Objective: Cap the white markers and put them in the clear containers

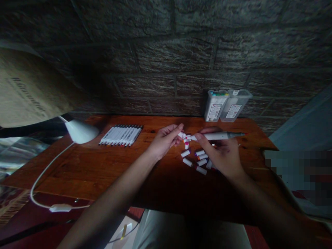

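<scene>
My left hand [164, 139] pinches a small white marker cap [181, 135] between thumb and fingers. Held level in my right hand [226, 152] is a white marker [216, 135] with a grey section and a reddish tip pointing right. Its left end comes close to the cap, and I cannot tell whether they touch. Below and between my hands several loose white caps [187, 162] with coloured ends lie scattered on the wooden table [150, 180]. Some of them are partly hidden by my right hand.
A neat row of white markers [121, 135] lies on the left. Beyond it stands a white lamp [80, 132] with a cord and a large beige shade. Two clear plastic cases [215, 111] stand against the brick wall [166, 55], the left one holding markers.
</scene>
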Demonstrator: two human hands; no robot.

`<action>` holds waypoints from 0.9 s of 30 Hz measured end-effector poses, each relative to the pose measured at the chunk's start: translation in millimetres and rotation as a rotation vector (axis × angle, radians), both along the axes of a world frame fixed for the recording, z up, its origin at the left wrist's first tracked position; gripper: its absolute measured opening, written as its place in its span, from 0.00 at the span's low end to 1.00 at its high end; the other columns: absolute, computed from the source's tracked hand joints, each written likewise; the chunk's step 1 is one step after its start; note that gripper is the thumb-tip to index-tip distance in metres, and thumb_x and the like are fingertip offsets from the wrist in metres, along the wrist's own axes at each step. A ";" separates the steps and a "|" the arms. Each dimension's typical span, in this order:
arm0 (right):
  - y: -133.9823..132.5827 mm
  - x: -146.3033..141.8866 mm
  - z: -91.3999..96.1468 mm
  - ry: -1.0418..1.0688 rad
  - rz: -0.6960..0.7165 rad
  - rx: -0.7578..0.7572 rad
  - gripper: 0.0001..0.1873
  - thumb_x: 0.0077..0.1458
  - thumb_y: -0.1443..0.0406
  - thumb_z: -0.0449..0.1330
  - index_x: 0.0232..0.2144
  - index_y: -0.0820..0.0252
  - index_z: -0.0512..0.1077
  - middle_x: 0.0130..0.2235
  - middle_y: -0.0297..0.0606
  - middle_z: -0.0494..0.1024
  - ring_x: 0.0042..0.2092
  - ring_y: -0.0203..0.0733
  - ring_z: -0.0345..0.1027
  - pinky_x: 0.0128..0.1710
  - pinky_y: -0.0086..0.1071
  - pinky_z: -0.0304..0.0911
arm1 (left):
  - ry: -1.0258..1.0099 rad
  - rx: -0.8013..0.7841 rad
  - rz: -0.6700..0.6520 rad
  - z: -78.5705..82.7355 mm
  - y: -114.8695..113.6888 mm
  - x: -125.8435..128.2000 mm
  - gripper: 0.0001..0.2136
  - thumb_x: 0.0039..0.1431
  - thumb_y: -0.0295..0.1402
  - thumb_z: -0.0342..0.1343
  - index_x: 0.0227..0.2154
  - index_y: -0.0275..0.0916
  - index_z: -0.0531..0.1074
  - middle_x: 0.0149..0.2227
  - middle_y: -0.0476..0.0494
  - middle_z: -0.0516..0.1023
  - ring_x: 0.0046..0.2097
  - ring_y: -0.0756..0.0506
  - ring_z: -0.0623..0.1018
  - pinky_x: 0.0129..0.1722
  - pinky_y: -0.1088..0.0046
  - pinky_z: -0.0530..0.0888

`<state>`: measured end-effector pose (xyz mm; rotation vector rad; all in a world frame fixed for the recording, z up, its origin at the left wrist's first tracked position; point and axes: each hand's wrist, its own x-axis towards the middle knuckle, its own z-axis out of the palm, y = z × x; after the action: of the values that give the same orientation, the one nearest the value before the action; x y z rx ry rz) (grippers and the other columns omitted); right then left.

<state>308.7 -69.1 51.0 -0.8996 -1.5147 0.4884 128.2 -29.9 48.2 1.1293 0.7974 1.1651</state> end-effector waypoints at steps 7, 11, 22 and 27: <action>-5.1 -7.3 3.4 0.108 0.052 -0.110 0.07 0.52 0.61 0.68 0.31 0.57 0.76 0.29 0.33 0.80 0.23 0.34 0.71 0.19 0.26 0.67 | 0.171 0.216 0.084 -2.7 -2.5 3.5 0.17 0.60 0.48 0.57 0.29 0.37 0.69 0.16 0.57 0.62 0.18 0.57 0.59 0.18 0.80 0.54; -7.2 -11.6 1.5 0.128 0.066 -0.178 0.08 0.51 0.61 0.69 0.32 0.57 0.75 0.27 0.32 0.79 0.16 0.30 0.64 0.12 0.25 0.61 | 0.190 0.242 0.067 -1.6 -3.6 3.9 0.18 0.60 0.48 0.57 0.27 0.37 0.67 0.17 0.58 0.60 0.18 0.57 0.58 0.18 0.79 0.54; -6.0 -3.9 4.2 -0.284 -0.124 0.026 0.13 0.58 0.62 0.62 0.22 0.56 0.69 0.20 0.32 0.75 0.21 0.36 0.70 0.21 0.29 0.63 | 0.057 0.113 0.122 -0.2 -5.5 9.0 0.21 0.55 0.49 0.61 0.20 0.37 0.64 0.15 0.58 0.58 0.15 0.58 0.55 0.15 0.79 0.48; -4.5 0.6 1.3 -0.136 0.028 -0.074 0.10 0.60 0.61 0.60 0.27 0.57 0.72 0.21 0.31 0.75 0.21 0.35 0.69 0.19 0.27 0.61 | -0.069 0.062 0.195 14.1 -4.5 1.6 0.20 0.52 0.46 0.64 0.21 0.37 0.64 0.16 0.58 0.58 0.15 0.59 0.54 0.15 0.81 0.47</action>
<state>309.3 -73.7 52.3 -0.9864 -1.6431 0.5146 129.8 -34.4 62.3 1.0736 0.8370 1.3916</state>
